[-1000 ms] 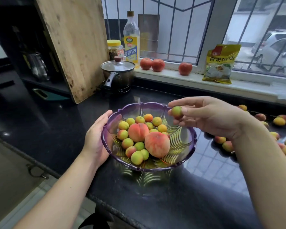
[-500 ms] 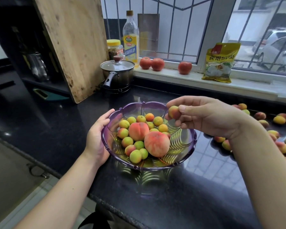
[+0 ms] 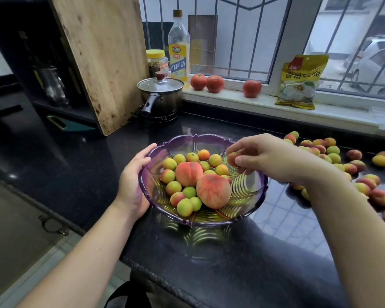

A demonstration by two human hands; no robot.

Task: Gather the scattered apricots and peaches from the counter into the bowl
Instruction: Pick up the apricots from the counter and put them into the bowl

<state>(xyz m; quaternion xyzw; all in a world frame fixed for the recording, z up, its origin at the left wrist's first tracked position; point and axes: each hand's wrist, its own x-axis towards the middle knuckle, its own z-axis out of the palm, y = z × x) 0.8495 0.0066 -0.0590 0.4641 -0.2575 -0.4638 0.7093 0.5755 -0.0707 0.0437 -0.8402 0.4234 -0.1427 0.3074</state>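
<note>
the right hand pinches a small apricot between thumb and fingertips at the centre of the frame, over the right inner side of the bowl; the fingers cover most of the fruit, so only a reddish-orange patch shows. the left hand cups the bowl's left rim, its palm hidden behind the purple wall, thumb lying along the scalloped edge. the bowl is see-through ribbed plastic, purple at the rim and yellowish inside, on a glossy black speckled desk. in it lie two fuzzy round peaches among small green-yellow and blush apricots. more loose fruit lies scattered at the right of the frame, partly hidden behind the right forearm and cut off by the edge. in the upper left a worn wooden board leans upright, beside a steel pot with a glass lid. three tomatoes and a yellow packet sit on the pale windowsill; the packet's print is too small to read.
</note>
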